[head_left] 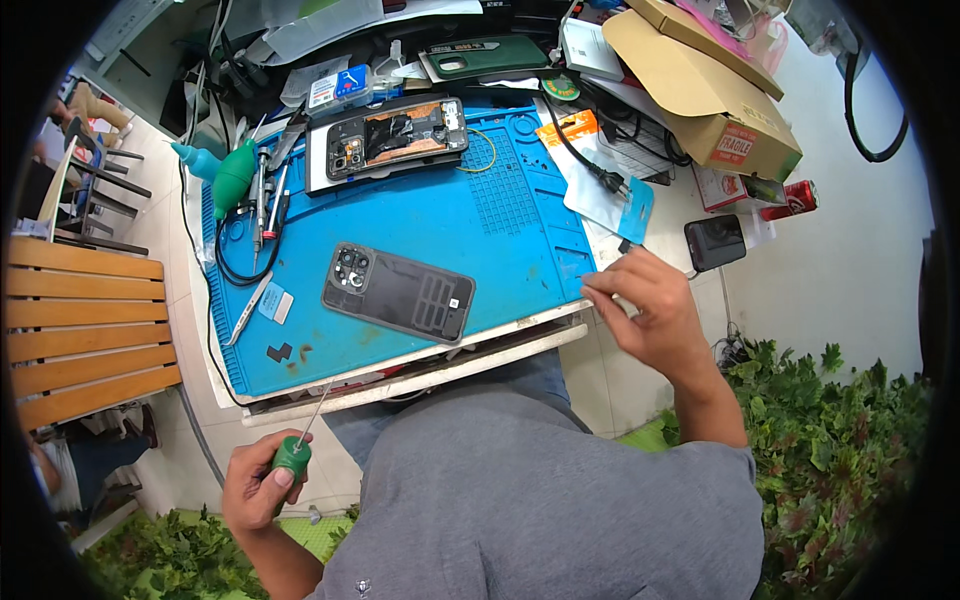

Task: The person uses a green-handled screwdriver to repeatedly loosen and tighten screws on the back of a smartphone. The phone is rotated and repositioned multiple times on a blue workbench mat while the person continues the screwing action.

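Observation:
My left hand (262,482), low at the left in front of the table, grips a small green tool (292,455) with a long thin metal shaft that points up toward the mat's front edge. My right hand (650,312) hovers by the mat's front right corner, thumb and forefinger pinched together; what is between them, if anything, is too small to tell. Between both hands, a dark phone back cover (400,292) with several camera rings lies on the blue mat (500,262). A small black cut piece (280,352) rests near the mat's front left.
An opened phone (398,138) lies at the back of the mat. Tweezers (250,312), a green air blower (236,180) and screwdrivers (262,200) line the left side. At right are a plug cable (605,178), a black phone (715,243) and a cardboard box (700,90).

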`<state>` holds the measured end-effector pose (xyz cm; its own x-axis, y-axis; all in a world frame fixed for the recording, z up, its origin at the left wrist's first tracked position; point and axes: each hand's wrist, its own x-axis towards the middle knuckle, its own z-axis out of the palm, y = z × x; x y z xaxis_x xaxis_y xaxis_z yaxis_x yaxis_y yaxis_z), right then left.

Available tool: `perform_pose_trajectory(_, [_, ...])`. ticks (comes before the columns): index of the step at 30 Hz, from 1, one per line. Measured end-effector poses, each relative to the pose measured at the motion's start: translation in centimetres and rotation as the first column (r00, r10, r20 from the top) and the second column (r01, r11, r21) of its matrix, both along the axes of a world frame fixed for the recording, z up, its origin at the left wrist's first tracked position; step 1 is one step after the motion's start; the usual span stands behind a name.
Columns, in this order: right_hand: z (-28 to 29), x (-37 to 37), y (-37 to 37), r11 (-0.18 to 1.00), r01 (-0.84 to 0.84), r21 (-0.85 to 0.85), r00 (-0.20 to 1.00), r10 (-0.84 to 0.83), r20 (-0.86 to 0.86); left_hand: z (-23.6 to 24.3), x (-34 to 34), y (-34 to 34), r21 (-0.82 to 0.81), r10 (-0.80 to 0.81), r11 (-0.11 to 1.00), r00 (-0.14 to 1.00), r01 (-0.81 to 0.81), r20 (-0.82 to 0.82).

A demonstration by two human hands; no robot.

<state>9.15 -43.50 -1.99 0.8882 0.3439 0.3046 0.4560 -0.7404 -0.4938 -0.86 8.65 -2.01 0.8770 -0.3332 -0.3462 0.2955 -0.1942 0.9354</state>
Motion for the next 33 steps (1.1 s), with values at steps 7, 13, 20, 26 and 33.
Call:
perform_pose_trajectory(7, [-1.3,0.1,-0.7,0.970,0.233,0.071,0.946,-0.209,-0.248,-1.9,0.1,-3.2,-0.069,0.012,0.998,1.000,-0.013,-0.015])
perform_pose_trajectory(13, [-1.0,0.3,0.8,0.986,0.154,0.061,0.986,-0.150,-0.075,-2.3,-1.1,-3.4,-0.035,0.123,0.992,0.992,-0.124,-0.027])
perform_pose_trajectory(20, [-2.8,0.9,11.6,0.983,-0.139,-0.119,0.990,0.140,0.004,-4.1,-1.3,-6.9,-0.062,0.213,0.971,0.956,-0.229,-0.201])
perform_pose_trajectory(26, [-3.1,2.3,11.2,0.967,-0.225,-0.123,0.962,0.201,-0.186,-3.6,-2.6,-6.9,-0.023,0.198,0.977,0.944,-0.211,-0.263])
perform_pose_trajectory(33, [-3.0,2.1,11.8,0.961,-0.256,-0.105,0.967,0.253,-0.035,-3.5,-2.6,-7.6,-0.027,0.196,0.977,0.946,-0.210,-0.259])
